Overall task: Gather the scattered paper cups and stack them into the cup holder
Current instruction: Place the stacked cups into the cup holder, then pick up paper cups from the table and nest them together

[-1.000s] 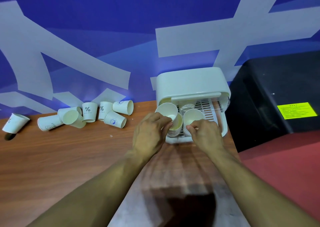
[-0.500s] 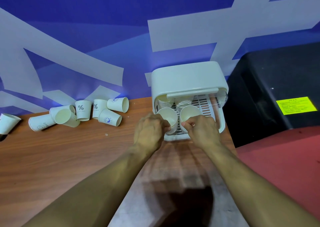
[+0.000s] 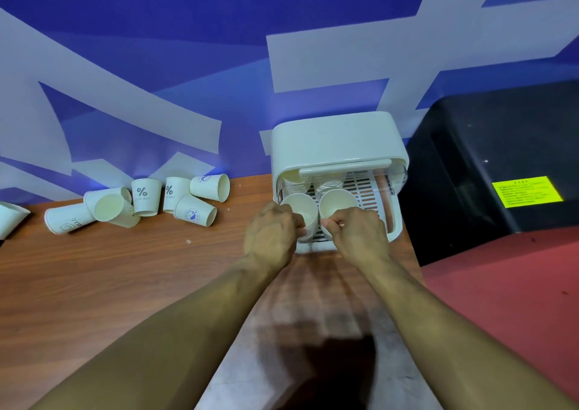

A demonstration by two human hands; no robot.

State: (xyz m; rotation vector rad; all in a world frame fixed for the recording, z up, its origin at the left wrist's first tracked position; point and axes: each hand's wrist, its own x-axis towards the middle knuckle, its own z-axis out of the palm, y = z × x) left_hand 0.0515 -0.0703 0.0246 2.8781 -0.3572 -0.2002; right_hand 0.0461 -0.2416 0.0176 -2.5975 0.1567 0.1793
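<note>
both hands curled, each pinching a cup stack in the holder

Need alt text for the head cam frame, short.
Two bare hands reach into the front of a white cup holder on a wooden table: the left hand grips the left cup stack, the right hand the right cup. Several loose paper cups lie scattered along the blue wall to the left.

Dim bluish light, soft shadows, fisheye-curved edges
</note>
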